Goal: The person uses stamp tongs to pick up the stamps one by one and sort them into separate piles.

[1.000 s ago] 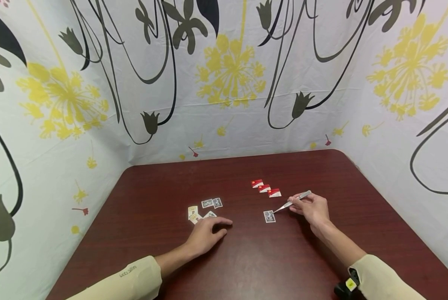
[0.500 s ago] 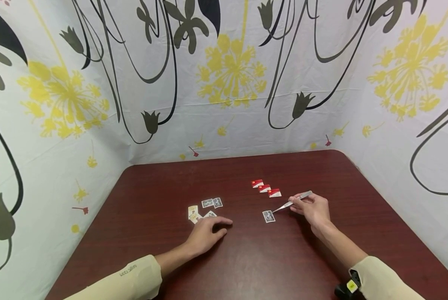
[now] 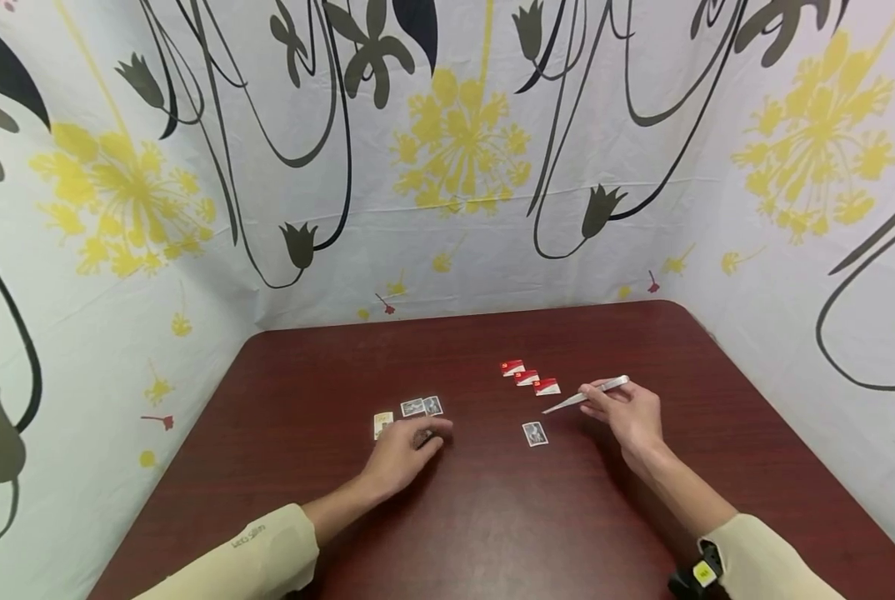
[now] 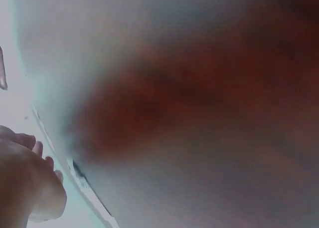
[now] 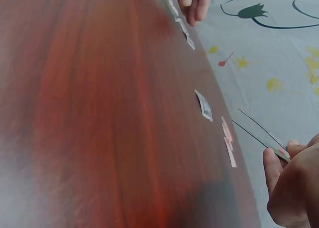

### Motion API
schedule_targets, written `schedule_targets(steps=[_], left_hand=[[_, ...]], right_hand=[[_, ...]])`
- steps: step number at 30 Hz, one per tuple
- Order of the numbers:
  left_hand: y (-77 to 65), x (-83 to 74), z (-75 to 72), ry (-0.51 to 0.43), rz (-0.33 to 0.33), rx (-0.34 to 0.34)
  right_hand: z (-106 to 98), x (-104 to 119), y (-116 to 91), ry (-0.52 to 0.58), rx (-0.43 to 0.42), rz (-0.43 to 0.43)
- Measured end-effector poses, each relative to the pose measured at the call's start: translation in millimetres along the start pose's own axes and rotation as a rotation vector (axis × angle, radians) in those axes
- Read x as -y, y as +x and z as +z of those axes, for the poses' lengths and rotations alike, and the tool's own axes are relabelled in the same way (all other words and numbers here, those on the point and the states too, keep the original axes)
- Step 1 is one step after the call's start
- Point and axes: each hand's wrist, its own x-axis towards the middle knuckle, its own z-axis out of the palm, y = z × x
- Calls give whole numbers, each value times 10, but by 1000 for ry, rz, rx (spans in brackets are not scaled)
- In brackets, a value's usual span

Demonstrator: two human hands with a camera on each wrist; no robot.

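Note:
My right hand [image 3: 631, 421] pinches silver tweezers [image 3: 567, 402]. Their tips are just above a grey-pictured stamp [image 3: 535, 434] lying on the table; in the right wrist view the tips of the tweezers [image 5: 279, 153] stand apart with nothing between them. On the left, my left hand [image 3: 397, 457] reaches over a group of stamps, fingers loosely bent, and hides part of the group. A yellowish stamp [image 3: 382, 423] shows beside its knuckles, and two grey-pictured stamps [image 3: 422, 406] lie just beyond. The left wrist view is mostly blurred, with the hand [image 4: 35, 183] at its edge.
Three red-and-white stamps [image 3: 526, 378] lie in a diagonal row farther back. The dark red wooden table [image 3: 462, 517] meets flower-printed cloth [image 3: 462, 267] at the back and sides. A black strap device [image 3: 695, 575] sits at the right cuff.
The tweezers have lifted away from the grey stamp, which has shifted slightly left. My left hand has moved a little forward and left, covering more of the stamps there.

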Motion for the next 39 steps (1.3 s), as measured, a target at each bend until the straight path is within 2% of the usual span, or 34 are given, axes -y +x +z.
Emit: schedule_targets(steps=[4,7,17,24,39], left_hand=[[81,107,-96,24,-36,-74],[120,182,-158,40,-56,-93],[161,342,-185,49,-67,-64],[172,435,-135,82,-44,-46],[165,470,-118,76,-54,-18]], right_hand=[[116,35,28,19,12,0],[207,55,47,21,31,1],[543,20,112,59,67,22],[789,-53,165,75,86,59],[1219,-149,154,119,130,96]])
